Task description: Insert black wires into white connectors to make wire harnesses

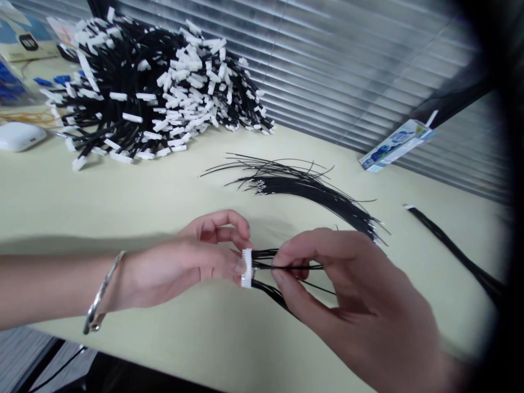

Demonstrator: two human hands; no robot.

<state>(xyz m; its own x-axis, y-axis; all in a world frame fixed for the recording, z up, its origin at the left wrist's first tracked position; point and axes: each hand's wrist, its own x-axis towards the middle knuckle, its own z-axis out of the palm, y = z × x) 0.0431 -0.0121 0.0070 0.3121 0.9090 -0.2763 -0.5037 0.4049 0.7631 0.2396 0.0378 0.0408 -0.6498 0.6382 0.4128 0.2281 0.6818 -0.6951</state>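
Observation:
Pinched between the thumb and fingers of my left hand [204, 256] is a white plastic connector [247, 268], its toothed side toward my palm. Several black wires [262, 254] run out of the connector to the right, some bundled along its lower end. My right hand [352, 300] grips a thin black wire between thumb and forefinger, close to the connector. Whether that wire's tip sits inside the connector is too small to tell. Beyond my hands a loose bundle of black wires [315, 196] with bare metal ends lies on the table.
A large heap of black cables with white connectors [184, 93] fills the back left. A white case [20, 136] lies at the left edge. By the window blinds rests a drink carton [395, 146]. One finished-looking black cable [450, 245] lies at right on the table [123, 202].

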